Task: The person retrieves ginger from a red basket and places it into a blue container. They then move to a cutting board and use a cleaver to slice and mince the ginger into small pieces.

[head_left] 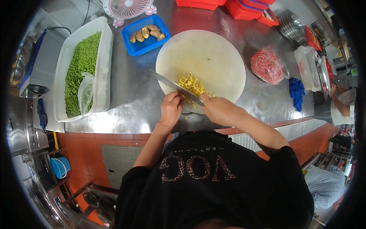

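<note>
My right hand (218,110) grips the handle of a cleaver (174,85), whose blade slants up and left over the near edge of a round white cutting board (197,47). Along the far side of the blade lies a heap of chopped yellow ginger (192,83), with a few bits on the near side. My left hand (170,108) is curled close to the near face of the blade; its fingertips are partly hidden, so what they hold is unclear. Whole ginger pieces (145,33) sit in a blue plastic basket (133,50) beyond the board's left side.
A white tub (107,65) of chopped greens (83,54) stands left on the steel table (134,83). To the right are a plastic bag of red food (268,67) and a blue cloth (296,93). Behind stand a pink fan (128,7) and red baskets (200,3). A co-worker (343,106) is at right.
</note>
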Demonstrator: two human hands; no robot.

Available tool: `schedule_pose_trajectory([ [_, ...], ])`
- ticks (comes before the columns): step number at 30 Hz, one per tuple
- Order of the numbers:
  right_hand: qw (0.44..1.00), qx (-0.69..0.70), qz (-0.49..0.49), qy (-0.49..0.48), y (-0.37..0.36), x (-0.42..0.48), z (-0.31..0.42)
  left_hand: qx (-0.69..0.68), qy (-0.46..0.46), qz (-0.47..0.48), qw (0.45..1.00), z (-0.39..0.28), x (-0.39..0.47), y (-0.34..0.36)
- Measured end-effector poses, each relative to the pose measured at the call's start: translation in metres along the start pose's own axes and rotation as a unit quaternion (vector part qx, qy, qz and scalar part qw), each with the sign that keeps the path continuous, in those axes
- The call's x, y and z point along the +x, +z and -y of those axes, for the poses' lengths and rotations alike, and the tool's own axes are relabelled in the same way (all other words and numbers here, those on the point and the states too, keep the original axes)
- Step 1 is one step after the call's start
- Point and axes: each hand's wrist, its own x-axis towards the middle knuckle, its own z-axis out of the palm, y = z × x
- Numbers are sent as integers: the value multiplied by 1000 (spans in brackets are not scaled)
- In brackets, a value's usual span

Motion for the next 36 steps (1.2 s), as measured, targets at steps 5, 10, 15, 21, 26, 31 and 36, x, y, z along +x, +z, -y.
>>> schedule_pose_trajectory([
  [5,999,-7,-40,9,27,8,-7,-19,16,-14,1000,-6,2,-2],
  [10,1000,6,-10,-28,-7,-3,-1,0,-16,-1,1000,0,-4,-7],
  [15,1000,-7,-20,-5,26,8,-8,-6,-7,-14,1000,-1,-2,-4],
  [21,999,18,-6,-31,13,-3,-5,0,-22,-7,1000,2,-9,-8],
  [26,992,117,-45,-19,25,11,-34,-5,-26,29,999,-4,2,-11],
  [31,991,116,-71,0,-4,1,-69,-7,41,41,998,-10,39,23],
  [36,994,98,-25,32,-31,-13,-53,-37,-21,-18,999,-3,31,13],
])
